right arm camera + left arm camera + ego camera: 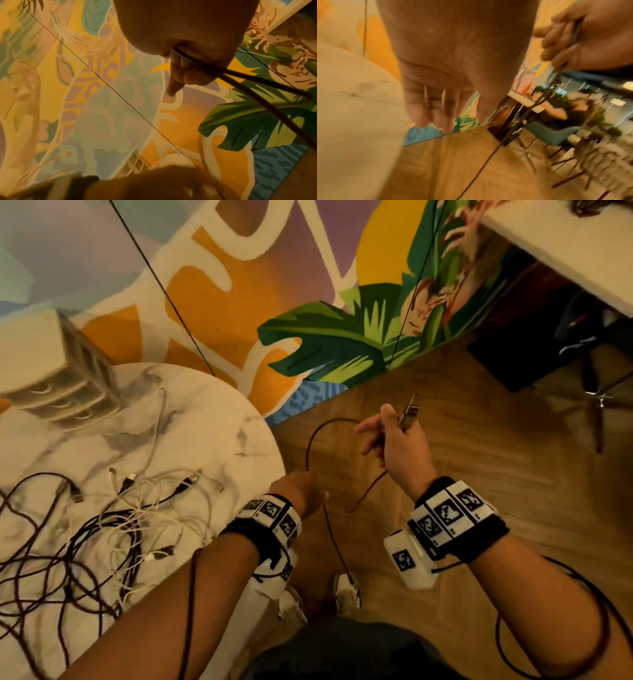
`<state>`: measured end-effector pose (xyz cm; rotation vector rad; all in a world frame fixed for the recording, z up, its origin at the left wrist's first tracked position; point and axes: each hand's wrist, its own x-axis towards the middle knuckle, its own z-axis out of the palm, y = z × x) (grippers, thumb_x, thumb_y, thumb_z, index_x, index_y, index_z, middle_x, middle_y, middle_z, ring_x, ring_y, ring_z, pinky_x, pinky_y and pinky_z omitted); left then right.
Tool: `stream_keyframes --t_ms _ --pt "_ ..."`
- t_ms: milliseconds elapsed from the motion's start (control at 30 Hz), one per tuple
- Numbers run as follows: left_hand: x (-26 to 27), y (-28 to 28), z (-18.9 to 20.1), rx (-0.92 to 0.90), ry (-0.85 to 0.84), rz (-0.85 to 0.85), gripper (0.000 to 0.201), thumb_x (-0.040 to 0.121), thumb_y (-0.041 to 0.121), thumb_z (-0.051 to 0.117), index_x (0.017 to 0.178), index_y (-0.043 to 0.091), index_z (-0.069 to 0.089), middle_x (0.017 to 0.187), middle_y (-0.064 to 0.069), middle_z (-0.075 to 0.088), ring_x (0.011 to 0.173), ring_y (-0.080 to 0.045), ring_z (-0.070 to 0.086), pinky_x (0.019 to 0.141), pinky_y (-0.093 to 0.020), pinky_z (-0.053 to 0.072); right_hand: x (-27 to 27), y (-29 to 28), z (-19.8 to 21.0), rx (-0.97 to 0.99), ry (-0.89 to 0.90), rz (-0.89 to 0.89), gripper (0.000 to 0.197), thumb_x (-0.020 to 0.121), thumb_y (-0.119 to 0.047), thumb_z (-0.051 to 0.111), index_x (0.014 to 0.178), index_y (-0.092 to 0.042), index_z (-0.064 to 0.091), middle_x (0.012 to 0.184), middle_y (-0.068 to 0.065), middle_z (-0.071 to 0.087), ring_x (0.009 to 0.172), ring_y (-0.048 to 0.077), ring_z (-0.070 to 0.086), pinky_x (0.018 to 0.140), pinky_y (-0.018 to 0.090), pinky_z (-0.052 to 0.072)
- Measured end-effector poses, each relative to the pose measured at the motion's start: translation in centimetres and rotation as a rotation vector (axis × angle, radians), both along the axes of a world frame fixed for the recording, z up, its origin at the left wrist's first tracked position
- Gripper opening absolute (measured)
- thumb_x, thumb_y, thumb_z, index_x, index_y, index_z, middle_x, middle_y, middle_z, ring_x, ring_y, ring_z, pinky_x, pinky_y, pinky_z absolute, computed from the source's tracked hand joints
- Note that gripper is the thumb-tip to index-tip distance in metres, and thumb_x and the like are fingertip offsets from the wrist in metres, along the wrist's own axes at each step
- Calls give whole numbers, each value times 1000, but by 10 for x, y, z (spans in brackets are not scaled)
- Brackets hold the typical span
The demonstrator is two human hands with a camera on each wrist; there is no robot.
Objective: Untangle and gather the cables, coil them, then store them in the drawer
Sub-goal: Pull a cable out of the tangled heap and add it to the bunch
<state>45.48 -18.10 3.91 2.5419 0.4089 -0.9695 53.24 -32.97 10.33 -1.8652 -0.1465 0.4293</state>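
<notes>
My right hand (394, 436) is raised over the floor and grips a dark cable (310, 443) just below its metal USB plug (409, 410), which sticks up out of the fist. From there the cable arcs left and down to my left hand (301, 487) at the table's edge. That hand's fingers curl round it, and the rest hangs toward the floor. The right wrist view shows two strands of the cable (257, 78) leaving my right hand (180, 33). A tangle of black and white cables (102, 525) lies on the round marble table (222, 422). The small drawer unit (58, 371) stands at its far left.
A painted mural wall (274, 268) rises behind the table. Wooden floor (479, 446) lies under my hands, with my shoes (347, 594) below. A white tabletop (565, 244), a black box (520, 357) and metal chair legs (599, 398) stand at the upper right.
</notes>
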Motion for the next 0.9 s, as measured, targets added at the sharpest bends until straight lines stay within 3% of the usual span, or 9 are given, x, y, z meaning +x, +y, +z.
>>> stream_keyframes --t_ms 133,200,267,367,467,533,633,800,900 --pt "16 -41 46 -441 -617 -31 51 89 26 60 136 15 42 138 -10 45 117 -25 51 91 -28 43 2 -6 6 -7 -40 159 44 102 -37 26 95 -20 67 102 -1 65 93 7 58 76 22 40" --pt "27 -58 80 -585 -618 52 38 94 9 50 132 9 46 128 -12 54 109 -22 55 80 -17 41 7 -6 11 35 -47 179 45 101 -39 27 98 -20 68 108 2 64 99 12 58 78 22 41" --pt "33 -67 101 -747 -611 179 30 97 3 40 125 7 52 114 -10 59 97 -20 59 78 -19 46 14 -11 17 140 -19 236 48 99 -45 28 103 -17 68 104 2 65 94 11 61 74 22 43" --pt "33 -67 110 -938 -593 486 21 100 13 35 99 19 55 91 2 59 80 -13 60 70 -22 53 20 -28 17 350 135 495 45 96 -44 35 117 -11 56 92 -2 62 75 0 63 64 14 47" --pt "36 -60 115 -1067 -628 661 33 100 21 38 68 17 44 56 4 43 49 -11 38 46 -22 36 12 -36 -10 302 278 613 26 84 -38 54 100 -19 63 80 -8 64 69 8 60 65 22 49" --pt "42 -57 122 -949 -729 599 40 99 22 42 59 19 39 45 9 35 42 -7 28 43 -21 24 8 -37 -42 125 223 638 27 77 -40 65 73 -13 62 65 0 54 60 18 46 58 24 37" --pt "47 -61 138 -497 -910 288 44 96 23 50 53 27 40 40 12 34 38 -4 31 45 -16 22 6 -38 -90 -17 230 499 38 83 -35 66 56 -16 49 54 3 37 48 17 33 52 27 27" --pt "49 -59 163 17 -941 -82 33 94 34 48 62 28 45 48 10 38 41 -8 36 45 -25 20 8 -52 -145 -425 307 253 33 97 -30 49 73 -11 60 55 -2 43 49 13 40 47 23 32" --pt "48 -49 175 257 -982 -255 28 92 34 44 67 22 41 52 8 37 43 -16 34 45 -23 13 10 -62 -176 -713 305 296 38 100 -30 40 94 -3 66 76 9 59 68 24 53 62 32 44"
